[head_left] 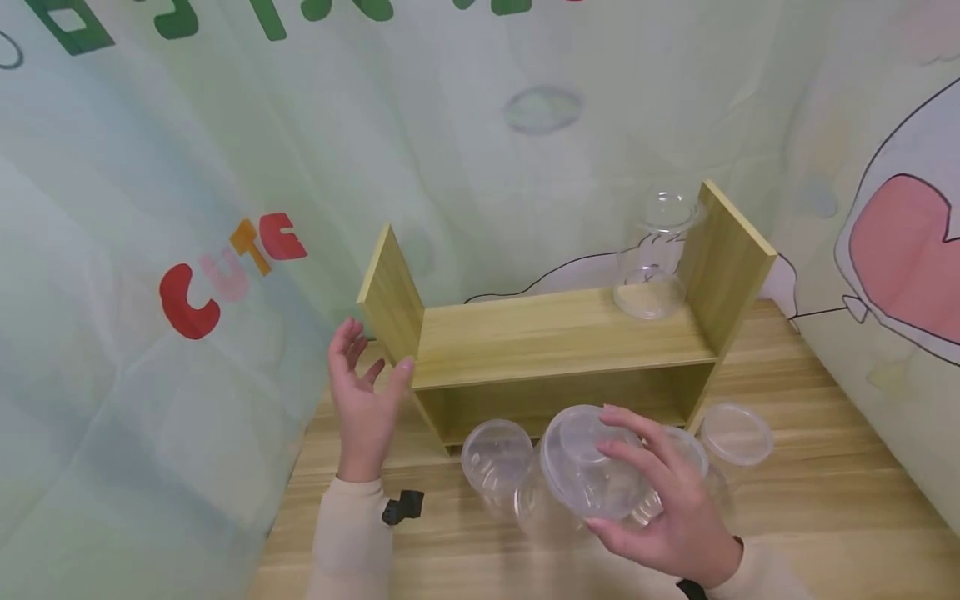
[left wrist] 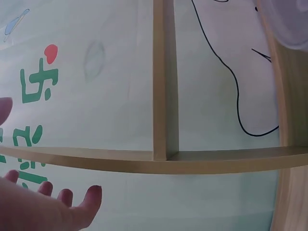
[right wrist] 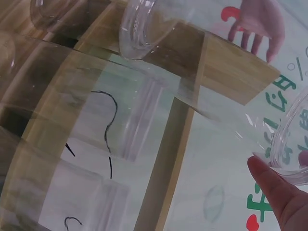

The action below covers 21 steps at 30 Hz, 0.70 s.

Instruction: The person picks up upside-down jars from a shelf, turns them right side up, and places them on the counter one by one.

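Clear lidded cup (head_left: 588, 471) in the right hand's (head_left: 667, 508) curled grip, base hidden; left hand (head_left: 363, 392) spread, empty.

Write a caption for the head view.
Right hand grips a clear lidded cup; left hand open beside wooden shelf.

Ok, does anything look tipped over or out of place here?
Mostly tidy. One lid lies loose on the table right of the wooden shelf, apart from the cups. The right hand holds a lidded clear cup tilted; nothing looks spilled.
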Tool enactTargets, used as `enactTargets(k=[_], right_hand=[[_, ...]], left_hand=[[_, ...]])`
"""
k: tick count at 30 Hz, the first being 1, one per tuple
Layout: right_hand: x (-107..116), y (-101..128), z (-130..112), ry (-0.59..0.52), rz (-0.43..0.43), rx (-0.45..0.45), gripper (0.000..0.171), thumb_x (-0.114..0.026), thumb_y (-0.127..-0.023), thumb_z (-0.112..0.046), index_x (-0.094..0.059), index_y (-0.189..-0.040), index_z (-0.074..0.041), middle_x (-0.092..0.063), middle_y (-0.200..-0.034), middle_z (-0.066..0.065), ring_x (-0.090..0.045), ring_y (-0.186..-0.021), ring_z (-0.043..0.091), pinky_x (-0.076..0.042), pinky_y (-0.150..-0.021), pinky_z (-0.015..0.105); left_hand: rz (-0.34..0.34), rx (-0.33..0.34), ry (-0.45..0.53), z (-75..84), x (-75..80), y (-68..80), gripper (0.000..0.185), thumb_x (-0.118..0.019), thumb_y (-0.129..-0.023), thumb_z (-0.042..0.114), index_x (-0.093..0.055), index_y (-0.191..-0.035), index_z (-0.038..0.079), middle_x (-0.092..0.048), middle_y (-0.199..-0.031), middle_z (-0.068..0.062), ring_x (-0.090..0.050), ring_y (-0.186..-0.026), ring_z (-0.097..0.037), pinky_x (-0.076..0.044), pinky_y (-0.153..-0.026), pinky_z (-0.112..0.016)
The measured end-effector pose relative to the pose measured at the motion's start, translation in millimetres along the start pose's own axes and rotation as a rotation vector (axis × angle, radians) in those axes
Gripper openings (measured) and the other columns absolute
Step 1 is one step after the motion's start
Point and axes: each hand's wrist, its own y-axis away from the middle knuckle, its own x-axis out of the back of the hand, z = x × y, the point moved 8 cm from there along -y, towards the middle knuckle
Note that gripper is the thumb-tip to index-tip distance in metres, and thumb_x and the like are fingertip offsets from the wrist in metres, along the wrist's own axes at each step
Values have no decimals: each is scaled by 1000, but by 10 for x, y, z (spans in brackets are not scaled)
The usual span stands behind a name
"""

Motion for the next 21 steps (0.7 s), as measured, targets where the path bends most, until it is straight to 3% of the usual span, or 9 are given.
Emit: enactTargets(k=[4,10,21], right_hand=[[-38,103,15,-13,-48,-11,51,-75,-87,-35,-61,-108,10,-56,-120,31,-56,-115,31,-45,-95,22],[-119,236,22,-46,-105,1,49,-78,-85,-31,-62,-108,9,-55,-120,31,-54,-115,35,-40,-104,27],[-277,529,50,35,-199,-46,47,-75,-86,-41,-66,-104,1,-58,-119,21,-53,-118,35,-35,-109,27]], left_hand=[[-39,4,-16,25,-39,-105,77,-71,-86,-2,-30,-151,7,-33,-148,-5,-32,-134,-21,-36,-103,-49],[-84,10,-16,12,-122,-216,81,-70,-88,2,-27,-154,19,-31,-147,0,-33,-134,-18,-38,-102,-50],[-122,-8,-60,-34,-135,-370,75,-62,-96,11,-20,-156,23,-29,-152,6,-42,-131,-19,-47,-93,-41]])
